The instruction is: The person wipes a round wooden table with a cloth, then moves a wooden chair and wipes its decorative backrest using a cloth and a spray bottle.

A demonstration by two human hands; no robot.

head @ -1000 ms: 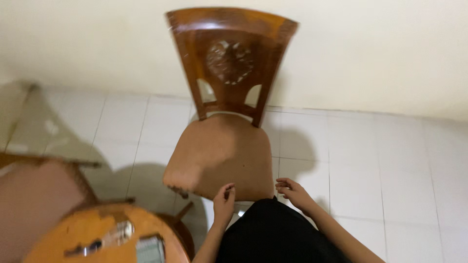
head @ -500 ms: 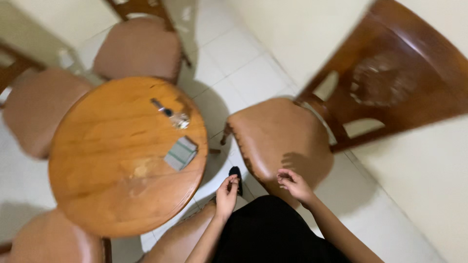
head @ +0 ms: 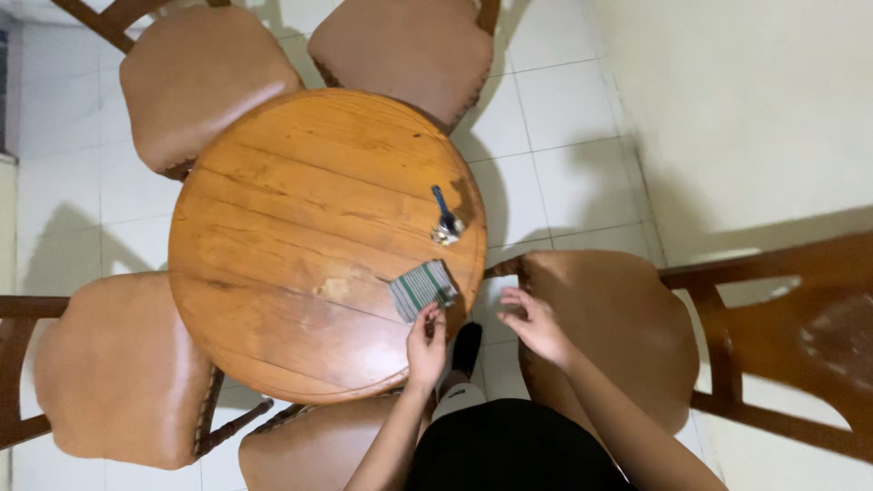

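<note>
Hands now hover nearer the striped cloth (head: pixel 421 288) on the round table (head: pixel 300 236).

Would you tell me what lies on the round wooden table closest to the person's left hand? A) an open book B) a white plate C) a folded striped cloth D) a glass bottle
C: the left hand sits at the rim of the round table, right beside the folded green-and-white striped cloth.
</note>
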